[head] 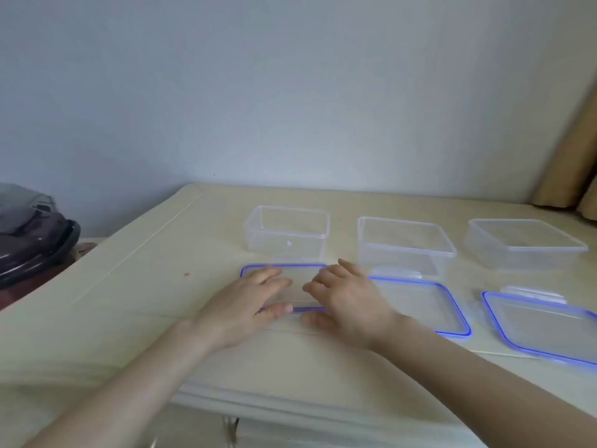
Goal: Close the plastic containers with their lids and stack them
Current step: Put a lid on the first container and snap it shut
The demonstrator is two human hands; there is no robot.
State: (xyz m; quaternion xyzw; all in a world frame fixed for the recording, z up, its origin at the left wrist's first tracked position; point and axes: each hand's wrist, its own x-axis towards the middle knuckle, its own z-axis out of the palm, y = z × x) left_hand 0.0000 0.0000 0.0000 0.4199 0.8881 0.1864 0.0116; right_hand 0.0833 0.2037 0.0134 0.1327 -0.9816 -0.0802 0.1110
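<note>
Three clear plastic containers stand open in a row on the table: a small one at left, a middle one, and a wide one at right. In front of each lies a clear lid with a blue rim. My left hand and my right hand both rest on the small lid, fingers spread over its top and thumbs at its near edge. The middle lid and the large lid lie flat and untouched.
The cream table ends against a pale wall at the back. A dark suitcase-like object stands off the table's left side. A tan curtain hangs at the far right. The table's near edge runs just below my forearms.
</note>
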